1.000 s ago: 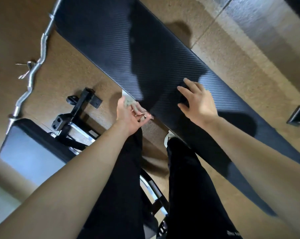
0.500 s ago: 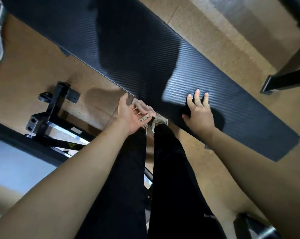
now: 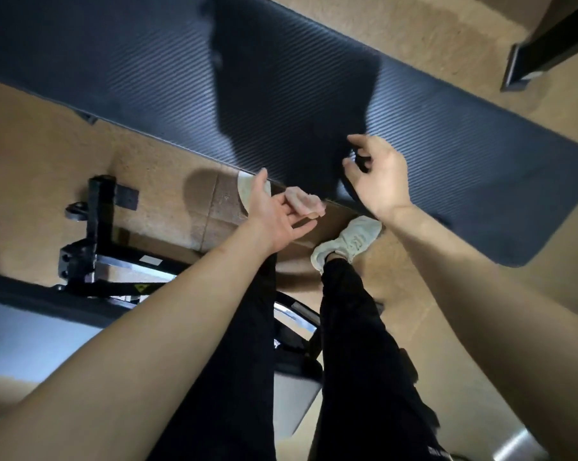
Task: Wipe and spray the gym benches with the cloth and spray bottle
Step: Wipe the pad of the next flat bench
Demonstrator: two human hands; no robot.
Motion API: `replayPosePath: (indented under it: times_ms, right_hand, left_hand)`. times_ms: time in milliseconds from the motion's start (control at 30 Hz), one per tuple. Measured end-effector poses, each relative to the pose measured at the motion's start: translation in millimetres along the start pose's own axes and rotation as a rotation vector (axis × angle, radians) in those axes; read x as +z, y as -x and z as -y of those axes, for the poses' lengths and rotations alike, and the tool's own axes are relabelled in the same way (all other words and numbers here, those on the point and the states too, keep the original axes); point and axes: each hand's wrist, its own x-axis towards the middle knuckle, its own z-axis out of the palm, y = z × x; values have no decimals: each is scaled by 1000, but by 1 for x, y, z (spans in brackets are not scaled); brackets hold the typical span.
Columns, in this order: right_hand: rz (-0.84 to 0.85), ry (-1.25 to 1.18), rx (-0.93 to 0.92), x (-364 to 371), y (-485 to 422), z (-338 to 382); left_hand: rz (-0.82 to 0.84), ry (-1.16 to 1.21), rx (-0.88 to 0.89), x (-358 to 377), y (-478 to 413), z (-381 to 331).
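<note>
Cloth pinched in left grip, just off near edge of bench pad, pad straight ahead. Long axis of pad across, left to right. Right grip loosely curled, empty, over pad.

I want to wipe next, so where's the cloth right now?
Head view, centre: the cloth is held in the left hand at the near edge of the black pad, close to the white shoe.

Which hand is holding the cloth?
The left hand. It holds the pale cloth at the near edge of the black bench pad; the right hand has no cloth.
</note>
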Motion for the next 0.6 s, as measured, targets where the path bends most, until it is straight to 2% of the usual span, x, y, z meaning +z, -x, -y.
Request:
replayPosePath:
  times_ms: [67,133,200,267,333,367,467,533,600]
  right_hand:
    - [-141,-138,242,4,31,-8]
    - [-202,-376,598,12,61,-19]
    - [-120,-792,986,20,82,-32]
    - [58,-1310,1235,26,93,-43]
    - [121,-1749,1274,34,97,-54]
    - [121,-1878,1258,38,96,-58]
    - [59,-2078,1218,47,91,-56]
    - [-4,-2190,1204,49,92,-56]
    - [-16,-2292,1143,49,97,-60]
  left_hand:
    - [-16,-62,-10,10,-2,10]
    - [-22,-127,-13,19,-5,19]
    - [-15,-202,-34,27,-6,29]
    - [-11,-271,-50,35,-6,38]
    - [-22,-341,-68,40,-8,43]
    - [-35,-374,-67,43,-6,43]
    - [-150,-601,-24,49,-3,35]
    - [-285,-810,102,49,0,30]
    - [-370,-983,355,46,1,26]
